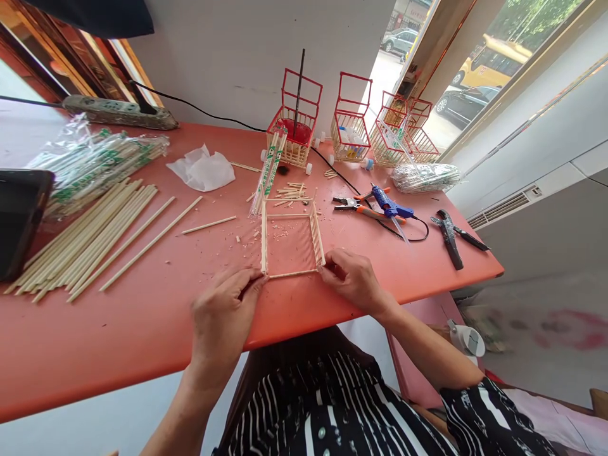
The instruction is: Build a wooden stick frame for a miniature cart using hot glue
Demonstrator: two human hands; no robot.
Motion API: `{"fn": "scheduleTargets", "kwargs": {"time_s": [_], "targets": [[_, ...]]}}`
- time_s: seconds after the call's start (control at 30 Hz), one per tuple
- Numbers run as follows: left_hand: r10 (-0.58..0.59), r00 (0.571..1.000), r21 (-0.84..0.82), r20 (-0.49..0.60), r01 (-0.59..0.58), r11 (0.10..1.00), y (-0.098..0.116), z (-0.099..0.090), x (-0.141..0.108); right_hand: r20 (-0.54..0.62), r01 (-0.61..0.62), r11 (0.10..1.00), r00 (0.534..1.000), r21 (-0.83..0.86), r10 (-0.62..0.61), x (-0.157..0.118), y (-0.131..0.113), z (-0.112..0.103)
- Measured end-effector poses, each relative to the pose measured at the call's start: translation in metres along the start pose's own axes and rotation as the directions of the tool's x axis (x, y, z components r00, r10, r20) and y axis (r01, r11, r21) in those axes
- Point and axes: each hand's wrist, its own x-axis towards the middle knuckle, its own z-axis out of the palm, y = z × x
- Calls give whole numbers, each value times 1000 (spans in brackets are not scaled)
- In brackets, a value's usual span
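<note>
Yr L hand [225, 305] is pinching the stick frame [292, 274] at near L corner. Yr R hand [352, 276] is pinching near R, forearm slanting in.

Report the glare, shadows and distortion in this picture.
Head view: glare bleaches the pavement outside and highlights speckle the plastic-wrapped chopsticks; same head view, striped shadows fall inside the stick frame, and the orange-red table's near edge looks bowed.
</note>
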Motion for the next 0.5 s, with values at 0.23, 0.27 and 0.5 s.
{"fn": "scheduleTargets", "kwargs": {"time_s": [0.23,0.27,0.5], "targets": [[36,999,40,-3,-35,999,0,0,2,-1,15,1000,1000,2,-15,1,0,0],[34,999,43,-1,-34,998,0,0,2,-2,17,1000,1000,2,-17,1,0,0],[4,1000,52,-17,-4,999,-1,0,-1,-12,32,999,999,5,-32,0,2,1]]}}
